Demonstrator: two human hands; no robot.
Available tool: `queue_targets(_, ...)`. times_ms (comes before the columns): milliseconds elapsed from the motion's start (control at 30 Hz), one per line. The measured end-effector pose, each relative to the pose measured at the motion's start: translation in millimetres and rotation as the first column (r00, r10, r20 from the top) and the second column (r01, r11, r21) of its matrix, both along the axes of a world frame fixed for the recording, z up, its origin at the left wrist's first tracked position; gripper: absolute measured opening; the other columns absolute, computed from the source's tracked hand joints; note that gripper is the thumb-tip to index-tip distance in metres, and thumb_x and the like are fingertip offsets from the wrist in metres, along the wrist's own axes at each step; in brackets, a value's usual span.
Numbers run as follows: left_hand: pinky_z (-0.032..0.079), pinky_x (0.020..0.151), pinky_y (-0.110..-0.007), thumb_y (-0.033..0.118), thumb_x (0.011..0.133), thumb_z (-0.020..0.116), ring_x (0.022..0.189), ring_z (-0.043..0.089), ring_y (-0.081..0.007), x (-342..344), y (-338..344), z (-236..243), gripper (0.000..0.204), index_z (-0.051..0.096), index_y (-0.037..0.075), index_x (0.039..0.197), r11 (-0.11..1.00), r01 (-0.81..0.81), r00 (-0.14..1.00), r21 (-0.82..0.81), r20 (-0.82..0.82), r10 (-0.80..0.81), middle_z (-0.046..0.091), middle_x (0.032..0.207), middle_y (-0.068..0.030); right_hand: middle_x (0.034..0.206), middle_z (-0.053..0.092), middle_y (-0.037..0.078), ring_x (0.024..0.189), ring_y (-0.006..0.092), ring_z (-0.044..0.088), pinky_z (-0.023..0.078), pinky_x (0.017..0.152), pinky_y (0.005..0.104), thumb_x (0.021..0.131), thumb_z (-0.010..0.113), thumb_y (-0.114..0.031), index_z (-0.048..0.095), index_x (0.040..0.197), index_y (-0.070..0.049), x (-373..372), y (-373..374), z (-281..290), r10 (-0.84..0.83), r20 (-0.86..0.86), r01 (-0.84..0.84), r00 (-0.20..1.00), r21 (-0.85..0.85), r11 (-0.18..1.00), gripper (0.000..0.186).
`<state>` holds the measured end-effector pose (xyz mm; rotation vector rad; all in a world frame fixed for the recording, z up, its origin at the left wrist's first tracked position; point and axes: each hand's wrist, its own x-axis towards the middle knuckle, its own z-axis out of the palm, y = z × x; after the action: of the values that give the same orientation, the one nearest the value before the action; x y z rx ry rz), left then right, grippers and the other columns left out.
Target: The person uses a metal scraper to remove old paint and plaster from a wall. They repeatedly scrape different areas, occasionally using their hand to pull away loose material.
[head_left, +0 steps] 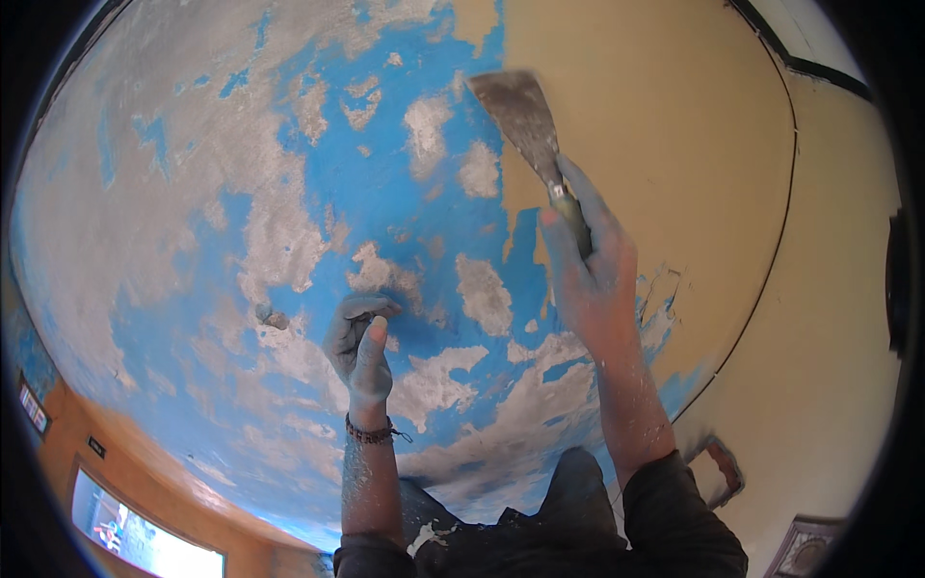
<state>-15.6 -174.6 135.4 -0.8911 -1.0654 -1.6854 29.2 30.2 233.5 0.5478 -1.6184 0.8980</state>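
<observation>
My right hand (593,265) grips the handle of a metal scraper (515,120), its broad blade pointing up and left over the border between patchy blue paint (385,173) and smooth beige paint (655,125) on the wall. My left hand (358,349), dusted pale blue-grey, is curled beside a bare plaster patch, thumb against bent fingers; what it holds, if anything, is hidden. Whether it touches the wall I cannot tell. A small grey lump (272,316) is on the wall to its left.
A thin dark cable (792,173) runs down the beige wall at right, above a rough-edged recess (718,472) and a framed item (809,549). A dark object (896,284) is at the right rim. A bright window (145,520) is in an orange wall at lower left.
</observation>
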Motion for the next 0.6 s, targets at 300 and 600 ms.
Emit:
queue_targets(300,0.026,0.05,-0.021,0.016,0.087,0.064,0.056,0.034,-0.0043,-3,-10,-3,0.019,0.056,0.003,0.075,0.996,-0.007,0.999,-0.09,0.053,0.011,0.047,0.067,0.0029,0.07,0.061,0.02,0.059,0.0305,0.061,0.047,0.057,0.0353,0.086,0.054,-0.01,0.061,0.111,-0.001,30,-25,44,-0.429,-0.007,0.42,0.903,0.219,0.881,0.027)
queue_targets(600,0.023,0.048,-0.021,0.015,0.087,0.064,0.054,0.032,-0.0027,-3,-23,2,0.02,0.056,0.005,0.072,0.983,0.107,0.986,-0.146,0.144,-0.086,0.045,0.063,0.0057,0.074,0.063,0.02,0.065,0.0306,0.063,0.05,0.064,0.037,0.087,0.052,-0.012,0.061,0.113,-0.004,27,-50,51,-0.423,0.001,0.417,0.906,0.164,0.894,0.029)
